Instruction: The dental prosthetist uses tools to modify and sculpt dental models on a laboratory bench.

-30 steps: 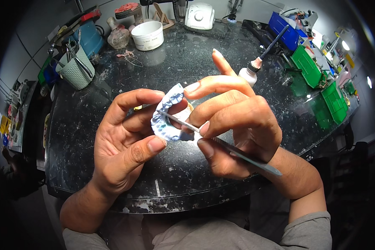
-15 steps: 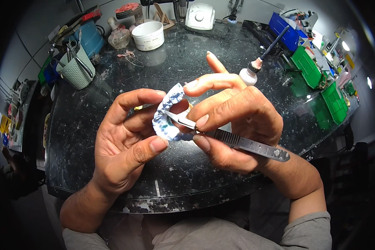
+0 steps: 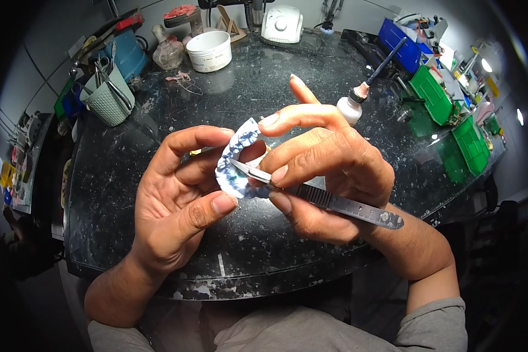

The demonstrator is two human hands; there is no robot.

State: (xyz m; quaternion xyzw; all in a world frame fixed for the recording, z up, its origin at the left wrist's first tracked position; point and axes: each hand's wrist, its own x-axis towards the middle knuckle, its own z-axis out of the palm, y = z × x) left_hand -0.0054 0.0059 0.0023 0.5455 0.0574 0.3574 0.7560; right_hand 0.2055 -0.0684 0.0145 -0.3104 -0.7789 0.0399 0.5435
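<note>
- The left hand [image 3: 169,196] grasps the cast [image 3: 227,176] lightly by its outer edge, thumb at the near side and fingers at the far side and behind.
- The cast, a pale blue-white arch with a row of teeth, is held up above the desk [image 3: 276,249], between the two hands, its open side toward the right hand [image 3: 349,167].
- The right hand pinches the knife [image 3: 349,210] between thumb and index finger; its ring fingertip rests at the cast's upper end and its little finger stands raised.
- The knife's blade points from the right hand toward the left and appears to meet the inner side of the teeth; its dark, flat handle runs back beneath the right palm toward the wrist.
- Just beyond the right hand stands a white bottle [image 3: 350,110], a dark stick [image 3: 387,61] rising by its cap.
- Well to the right of that hand lie two green bins [image 3: 433,95], with a blue bin [image 3: 398,42] farther off.
- Ahead of the left hand are pink scraps [image 3: 179,77], then a white tub [image 3: 211,57] and a flask [image 3: 168,53].
- Ahead and left of the left hand, a pale cup [image 3: 108,104] holds scissors and other tools.
</note>
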